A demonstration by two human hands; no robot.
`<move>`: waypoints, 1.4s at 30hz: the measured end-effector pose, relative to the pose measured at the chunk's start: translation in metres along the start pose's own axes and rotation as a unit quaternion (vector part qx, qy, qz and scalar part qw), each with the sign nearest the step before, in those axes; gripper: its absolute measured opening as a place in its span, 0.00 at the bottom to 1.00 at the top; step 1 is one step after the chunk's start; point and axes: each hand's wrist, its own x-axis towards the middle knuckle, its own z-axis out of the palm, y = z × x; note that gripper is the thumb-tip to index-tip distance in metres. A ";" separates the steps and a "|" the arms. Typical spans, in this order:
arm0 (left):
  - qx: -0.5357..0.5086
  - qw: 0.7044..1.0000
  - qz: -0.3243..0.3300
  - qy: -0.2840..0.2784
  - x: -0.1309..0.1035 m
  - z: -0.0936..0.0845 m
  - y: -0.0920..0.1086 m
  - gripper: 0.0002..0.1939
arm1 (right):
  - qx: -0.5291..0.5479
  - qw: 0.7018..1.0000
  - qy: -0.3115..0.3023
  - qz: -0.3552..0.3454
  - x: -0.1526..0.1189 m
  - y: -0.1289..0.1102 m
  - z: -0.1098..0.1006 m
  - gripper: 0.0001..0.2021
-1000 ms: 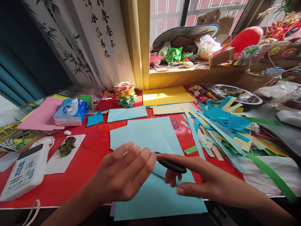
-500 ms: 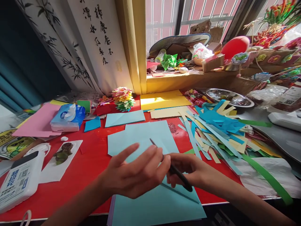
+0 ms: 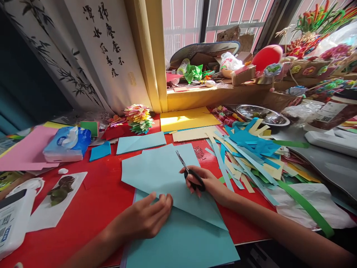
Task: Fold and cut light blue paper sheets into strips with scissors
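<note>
Black-handled scissors [image 3: 195, 178] are held in my right hand [image 3: 205, 182], fingers wrapped round the handles and the blades pointing up and away. Beneath lies a large light blue sheet [image 3: 161, 167] with a slanting front edge, on top of another blue sheet [image 3: 181, 242]. My left hand [image 3: 150, 216] rests at that slanting edge with its fingers bent and close together; whether it pinches the paper is hidden.
Cut paper strips [image 3: 251, 149] are heaped at the right beside a metal bowl [image 3: 262, 114]. A tissue pack [image 3: 67, 145] and a white box [image 3: 13, 219] are at the left. Folded light blue paper [image 3: 141, 142] and yellow paper [image 3: 186, 118] lie behind.
My hands have moved apart. The left went down to the paper's edge, and the right now holds the scissors upright over the sheet. The view has shifted slightly to the right.
</note>
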 end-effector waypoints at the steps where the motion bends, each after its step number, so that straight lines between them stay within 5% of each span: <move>1: 0.015 1.000 0.004 0.008 0.001 -0.003 -0.002 0.12 | 0.011 1.000 -0.002 -0.011 -0.001 0.001 0.000 0.19; 5: -0.068 0.989 -0.092 0.094 -0.009 -0.018 -0.004 0.12 | 0.047 0.995 0.046 -0.069 -0.005 -0.001 -0.005 0.17; 8: -0.202 0.936 -0.252 0.143 -0.025 -0.030 -0.001 0.12 | 0.057 0.987 0.111 -0.104 -0.003 -0.002 -0.012 0.17; 11: -0.332 0.832 -0.422 0.139 -0.040 -0.035 -0.003 0.11 | 0.068 0.978 0.156 -0.118 0.000 -0.001 -0.018 0.17; 14: -0.474 0.690 -0.545 0.054 -0.050 -0.026 -0.014 0.10 | 0.056 0.976 0.176 -0.118 0.003 0.001 -0.020 0.19; 17: -0.565 0.553 -0.610 -0.056 -0.054 -0.012 -0.024 0.14 | -0.002 0.982 0.161 -0.101 0.004 0.003 -0.018 0.20; 19: -0.582 0.508 -0.628 -0.097 -0.051 -0.006 -0.028 0.18 | -0.054 0.985 0.140 -0.087 0.005 0.005 -0.015 0.21; 21: -0.580 0.514 -0.621 -0.120 -0.042 -0.004 -0.029 0.21 | -0.104 0.984 0.122 -0.081 0.004 0.006 -0.013 0.20; 25: -0.543 0.584 -0.578 -0.173 -0.014 0.001 -0.031 0.22 | -0.160 0.978 0.106 -0.086 0.003 0.008 -0.011 0.19; 30: -0.586 0.557 -0.540 -0.234 0.024 0.015 -0.035 0.15 | -0.166 0.976 0.105 -0.094 0.000 0.008 -0.012 0.18; 34: -0.514 0.615 -0.562 -0.206 0.035 0.027 -0.045 0.15 | -0.123 0.976 0.130 -0.123 -0.004 0.004 -0.012 0.20; 39: -0.468 0.612 -0.624 -0.135 0.019 0.051 -0.057 0.15 | -0.074 0.978 0.126 -0.151 -0.007 0.001 -0.011 0.19; 42: -0.407 0.646 -0.640 -0.088 0.008 0.059 -0.059 0.15 | -0.052 0.985 0.098 -0.129 -0.006 0.001 -0.010 0.19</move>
